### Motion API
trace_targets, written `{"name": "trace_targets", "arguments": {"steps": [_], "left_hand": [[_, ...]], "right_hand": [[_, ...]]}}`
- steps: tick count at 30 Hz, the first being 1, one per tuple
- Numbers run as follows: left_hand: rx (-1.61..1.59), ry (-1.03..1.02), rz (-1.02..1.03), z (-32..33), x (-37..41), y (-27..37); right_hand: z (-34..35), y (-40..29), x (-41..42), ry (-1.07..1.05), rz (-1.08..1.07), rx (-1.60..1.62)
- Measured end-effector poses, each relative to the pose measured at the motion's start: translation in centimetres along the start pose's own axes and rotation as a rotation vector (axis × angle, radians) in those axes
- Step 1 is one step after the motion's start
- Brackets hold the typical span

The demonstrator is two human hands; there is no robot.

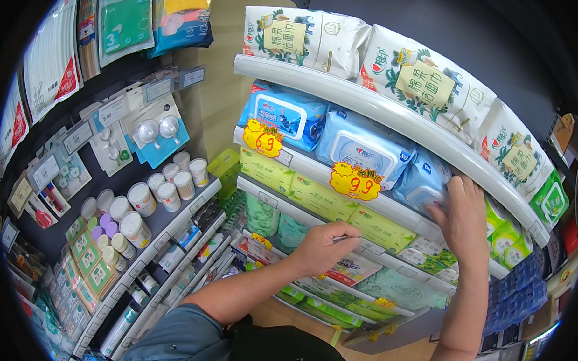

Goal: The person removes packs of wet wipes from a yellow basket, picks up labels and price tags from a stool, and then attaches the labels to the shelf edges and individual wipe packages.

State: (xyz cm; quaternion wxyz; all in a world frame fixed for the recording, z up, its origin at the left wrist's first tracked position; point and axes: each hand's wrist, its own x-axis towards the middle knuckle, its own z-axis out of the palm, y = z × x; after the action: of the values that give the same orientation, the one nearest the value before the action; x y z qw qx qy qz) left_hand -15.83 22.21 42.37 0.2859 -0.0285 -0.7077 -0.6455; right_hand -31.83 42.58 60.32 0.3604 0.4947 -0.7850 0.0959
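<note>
My right hand (465, 222) grips the right end of a light-blue pack of wet wipes (420, 178) on the second shelf. Its thumb is on the front, and the fingers reach over the top. Beside that pack sits another blue wipes pack (362, 145) with a white-framed lid. My left hand (324, 246) is lower, in front of the shelf edge below some green tissue packs (324, 197). Between its thumb and fingers is a thin dark object (346, 238), too small to name.
White packs of face towels (423, 85) line the top shelf (321, 76). Yellow price tags (356, 181) stick out from the shelf edge. At left, cotton-swab tubs (135, 228) stand on a shelf below hanging hooks (148, 130). Blue plastic baskets (516, 293) are at the right.
</note>
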Motion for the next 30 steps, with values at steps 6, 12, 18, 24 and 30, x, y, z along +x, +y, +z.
{"name": "trace_targets", "arguments": {"steps": [6, 12, 18, 24, 30], "left_hand": [[-0.002, 0.015, 0.030, -0.1, 0.0, -0.6], [0.015, 0.010, -0.025, -0.9, -0.4, -0.4], [-0.041, 0.007, -0.088, -1.5, -0.5, -0.6], [-0.009, 0.024, -0.076, -2.1, -0.9, -1.6], [-0.072, 0.026, -0.150, -2.3, -1.4, -1.3]], "right_hand": [[-0.2, -0.8, -0.3, 0.060, -0.035, 0.035], [0.6, -1.4, -1.5, 0.114, 0.000, -0.024], [0.7, -1.4, -1.7, 0.177, -0.063, -0.065], [0.0, -2.3, -1.2, 0.115, -0.040, -0.135], [0.2, -2.4, -1.1, 0.088, -0.004, -0.158]]}}
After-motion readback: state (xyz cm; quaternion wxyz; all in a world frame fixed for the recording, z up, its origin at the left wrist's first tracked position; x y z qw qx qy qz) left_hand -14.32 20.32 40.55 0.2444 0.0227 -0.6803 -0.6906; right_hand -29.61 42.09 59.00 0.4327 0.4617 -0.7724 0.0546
